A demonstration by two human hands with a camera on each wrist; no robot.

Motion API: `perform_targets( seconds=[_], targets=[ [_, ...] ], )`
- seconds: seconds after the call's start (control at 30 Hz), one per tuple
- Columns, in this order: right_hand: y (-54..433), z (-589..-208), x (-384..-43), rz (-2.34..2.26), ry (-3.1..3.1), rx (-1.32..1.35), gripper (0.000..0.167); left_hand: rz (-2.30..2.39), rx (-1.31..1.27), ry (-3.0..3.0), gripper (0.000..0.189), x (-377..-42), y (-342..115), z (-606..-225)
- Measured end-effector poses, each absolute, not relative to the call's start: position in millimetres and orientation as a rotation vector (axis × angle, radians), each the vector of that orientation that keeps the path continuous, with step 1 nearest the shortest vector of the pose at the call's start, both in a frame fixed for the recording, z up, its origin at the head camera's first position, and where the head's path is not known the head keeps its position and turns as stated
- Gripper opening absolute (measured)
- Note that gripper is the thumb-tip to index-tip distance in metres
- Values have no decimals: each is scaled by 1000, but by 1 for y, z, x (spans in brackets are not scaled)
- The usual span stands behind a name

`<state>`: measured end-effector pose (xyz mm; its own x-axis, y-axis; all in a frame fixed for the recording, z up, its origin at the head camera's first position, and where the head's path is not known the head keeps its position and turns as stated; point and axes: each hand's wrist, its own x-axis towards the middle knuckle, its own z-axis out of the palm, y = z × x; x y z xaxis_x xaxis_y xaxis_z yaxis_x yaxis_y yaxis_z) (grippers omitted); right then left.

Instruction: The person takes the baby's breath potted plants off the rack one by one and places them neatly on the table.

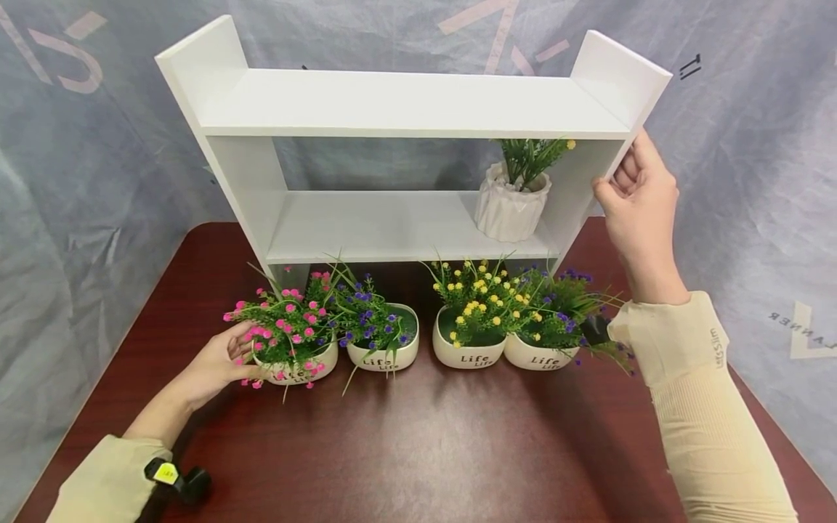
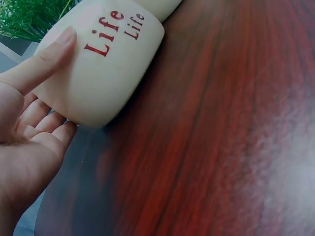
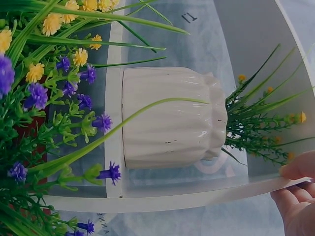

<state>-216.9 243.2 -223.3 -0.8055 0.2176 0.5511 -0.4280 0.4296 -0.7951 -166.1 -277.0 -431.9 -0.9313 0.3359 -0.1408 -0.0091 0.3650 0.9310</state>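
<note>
My left hand (image 1: 221, 357) holds the left end of a cream oval flowerpot (image 1: 322, 363) with pink flowers (image 1: 288, 319). In the left wrist view the thumb lies on the pot's lettered front (image 2: 106, 64), and the other fingers bend round its end. A white two-tier shelf (image 1: 405, 102) stands behind the row of pots. My right hand (image 1: 644, 200) grips the shelf's right side panel (image 1: 588, 163), thumb at the front edge and fingers on the outer face. On the lower board, near that panel, stands a white ruffled pot (image 3: 170, 118) with green leaves and small yellow flowers.
Further right along the dark red table (image 1: 418, 450) stand a purple-flowered pot (image 1: 386, 356), a yellow-flowered pot (image 1: 467, 352) and another purple-flowered pot (image 1: 539, 354). Their leaves overlap the shelf's lower front. A grey patterned cloth (image 1: 85, 160) hangs behind and at both sides.
</note>
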Motion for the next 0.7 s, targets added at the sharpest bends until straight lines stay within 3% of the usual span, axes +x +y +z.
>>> perform_targets(
  seconds=[0.7],
  targets=[
    [247,-226,-220,1408,-2091,158,59,1517,324,2346,99,-175,-280,-436]
  ],
)
